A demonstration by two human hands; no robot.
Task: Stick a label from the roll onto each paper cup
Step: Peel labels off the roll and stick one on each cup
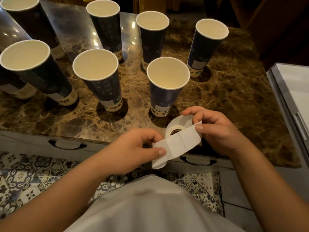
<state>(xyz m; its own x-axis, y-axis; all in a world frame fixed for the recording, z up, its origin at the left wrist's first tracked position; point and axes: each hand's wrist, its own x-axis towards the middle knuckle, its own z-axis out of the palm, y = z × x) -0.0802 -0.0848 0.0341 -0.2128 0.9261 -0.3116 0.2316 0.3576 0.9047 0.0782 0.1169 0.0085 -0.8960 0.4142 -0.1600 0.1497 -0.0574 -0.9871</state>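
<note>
Several tall dark blue paper cups stand upright on the brown marble table (234, 97). The nearest cup (165, 87) carries a white label near its base, as do the cup at the right back (205, 47) and the front middle cup (100, 81). The white label roll (177, 126) is over the table's near edge, and my right hand (215, 129) grips it, thumb on the strip. A strip of labels (173, 146) runs from the roll to my left hand (138, 144), which pinches its free end.
More cups (33, 67) crowd the left side of the table. A white tray-like surface (294, 91) lies at the right edge. Drawer handles (66, 144) sit under the table's front edge, above a patterned tile floor (25, 178).
</note>
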